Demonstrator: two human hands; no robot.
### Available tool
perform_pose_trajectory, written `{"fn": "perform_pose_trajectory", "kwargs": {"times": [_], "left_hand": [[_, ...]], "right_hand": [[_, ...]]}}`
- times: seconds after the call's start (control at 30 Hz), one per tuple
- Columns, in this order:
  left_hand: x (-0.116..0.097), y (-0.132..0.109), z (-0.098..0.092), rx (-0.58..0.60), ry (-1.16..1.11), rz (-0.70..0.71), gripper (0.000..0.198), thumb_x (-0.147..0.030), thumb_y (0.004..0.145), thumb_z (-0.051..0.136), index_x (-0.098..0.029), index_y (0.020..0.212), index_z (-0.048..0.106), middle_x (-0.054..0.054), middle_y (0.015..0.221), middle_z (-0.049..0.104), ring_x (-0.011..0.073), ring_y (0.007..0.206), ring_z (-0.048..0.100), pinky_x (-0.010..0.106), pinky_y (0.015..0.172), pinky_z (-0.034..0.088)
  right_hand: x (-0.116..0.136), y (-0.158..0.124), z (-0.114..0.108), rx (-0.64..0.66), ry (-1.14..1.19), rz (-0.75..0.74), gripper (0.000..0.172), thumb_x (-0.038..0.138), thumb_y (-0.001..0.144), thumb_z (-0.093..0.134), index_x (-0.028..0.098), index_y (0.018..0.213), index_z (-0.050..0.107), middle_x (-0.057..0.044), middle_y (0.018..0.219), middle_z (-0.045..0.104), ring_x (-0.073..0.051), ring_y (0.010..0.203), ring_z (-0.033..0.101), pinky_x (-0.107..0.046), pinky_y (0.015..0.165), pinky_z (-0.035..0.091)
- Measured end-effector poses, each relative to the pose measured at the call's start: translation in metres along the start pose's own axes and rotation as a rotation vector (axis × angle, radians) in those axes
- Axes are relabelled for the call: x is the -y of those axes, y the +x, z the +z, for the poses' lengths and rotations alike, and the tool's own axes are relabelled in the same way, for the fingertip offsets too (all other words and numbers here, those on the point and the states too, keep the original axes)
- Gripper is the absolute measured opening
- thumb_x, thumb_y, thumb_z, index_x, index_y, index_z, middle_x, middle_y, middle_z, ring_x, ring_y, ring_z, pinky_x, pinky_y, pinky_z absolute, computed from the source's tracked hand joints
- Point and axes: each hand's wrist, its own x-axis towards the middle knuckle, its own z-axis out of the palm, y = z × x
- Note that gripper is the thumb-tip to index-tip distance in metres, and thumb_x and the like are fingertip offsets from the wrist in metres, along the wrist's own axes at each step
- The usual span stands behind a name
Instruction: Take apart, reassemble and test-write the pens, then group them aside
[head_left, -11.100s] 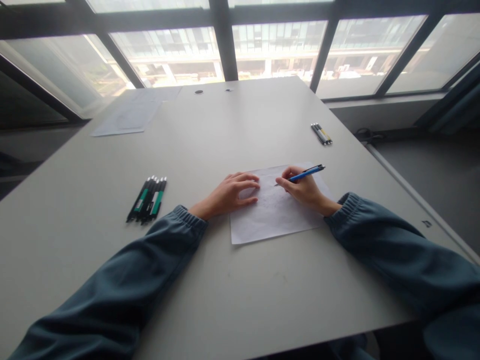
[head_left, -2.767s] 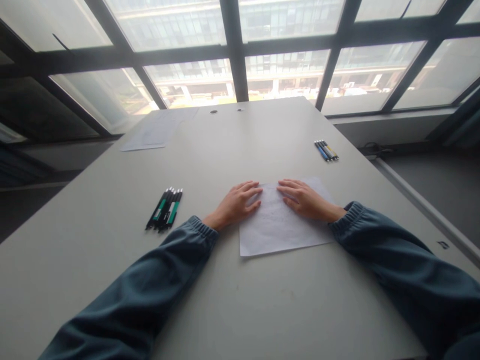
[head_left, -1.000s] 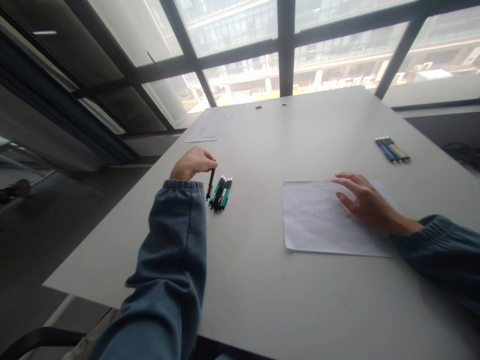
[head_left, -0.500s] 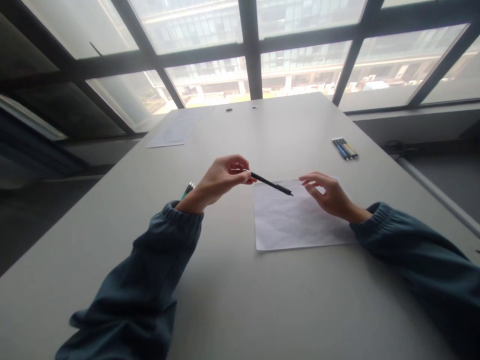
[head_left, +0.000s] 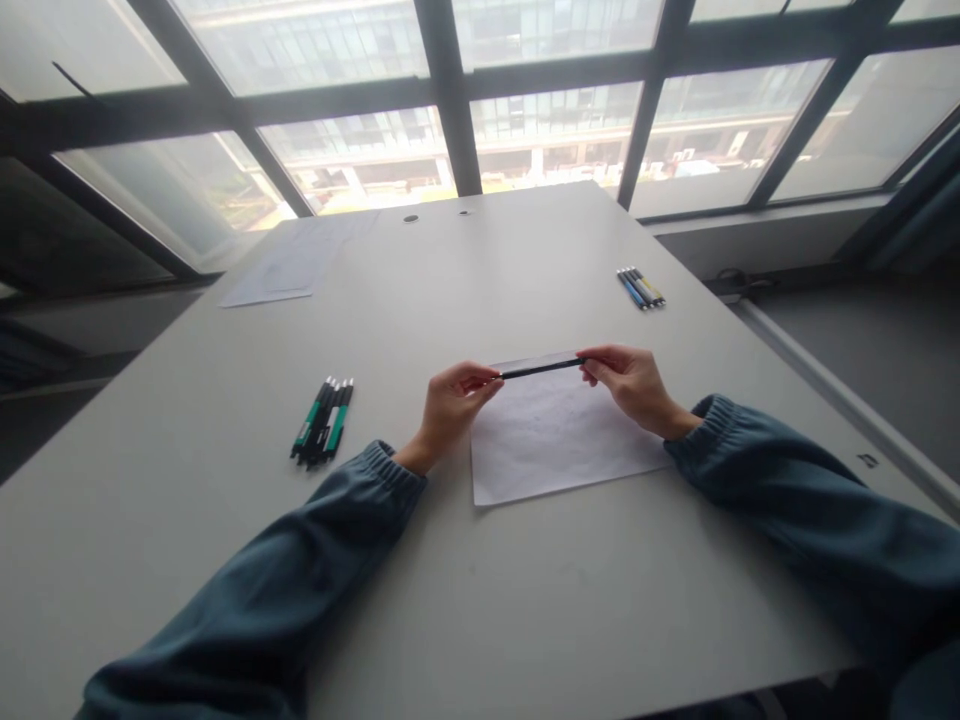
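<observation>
A black pen (head_left: 541, 369) is stretched nearly level between my two hands, above the far part of a white paper sheet (head_left: 555, 440). My left hand (head_left: 457, 405) pinches its left end between thumb and fingers. At the other end, my right hand (head_left: 626, 382) grips it with thumb and fingertips. Both ends of the pen are partly hidden by the fingers. The sheet lies flat on the white table (head_left: 480, 610), just below the hands.
Left of my left hand lies a bunch of green and black pens (head_left: 324, 422). Several blue, yellow and dark pens (head_left: 640, 288) lie near the right edge. Other papers (head_left: 281, 265) rest at the far left. Windows (head_left: 555, 120) stand behind the table.
My right hand, earlier apart from the pen, now holds its right end. The pen has turned from slanting down to nearly level. The view has shifted, uncovering the left bunch of pens.
</observation>
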Motion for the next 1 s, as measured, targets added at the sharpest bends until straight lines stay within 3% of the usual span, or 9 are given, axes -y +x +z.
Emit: {"fn": "perform_pose_trajectory", "kwargs": {"times": [0.3, 0.57, 1.0], "left_hand": [[0.0003, 0.0021, 0.0008, -0.119, 0.239, 0.057, 0.025, -0.040, 0.083, 0.077, -0.019, 0.097, 0.081, 0.008, 0.096, 0.080, 0.0214, 0.088, 0.075, 0.034, 0.086, 0.061], [-0.0015, 0.0016, 0.0010, -0.114, 0.321, 0.185, 0.019, -0.037, 0.086, 0.075, -0.022, 0.096, 0.081, 0.005, 0.093, 0.080, 0.0194, 0.085, 0.075, 0.031, 0.078, 0.061], [-0.0025, 0.0021, -0.0003, -0.097, 0.334, 0.199, 0.018, -0.037, 0.087, 0.075, -0.022, 0.094, 0.081, 0.005, 0.093, 0.080, 0.0189, 0.083, 0.074, 0.031, 0.076, 0.060]], "right_hand": [[-0.0008, 0.0009, 0.0042, -0.081, 0.084, 0.018, 0.036, 0.043, 0.072, 0.086, 0.015, 0.088, 0.071, -0.005, 0.073, 0.075, -0.018, 0.065, 0.070, -0.033, 0.064, 0.058], [-0.0022, 0.0023, 0.0040, -0.104, 0.076, 0.002, 0.033, 0.041, 0.073, 0.084, 0.015, 0.087, 0.072, -0.005, 0.073, 0.075, -0.017, 0.063, 0.070, -0.030, 0.061, 0.056], [-0.0075, 0.0040, 0.0039, -0.115, 0.040, -0.044, 0.029, 0.041, 0.076, 0.082, 0.016, 0.086, 0.071, -0.004, 0.071, 0.074, -0.016, 0.063, 0.069, -0.030, 0.059, 0.054]]}}
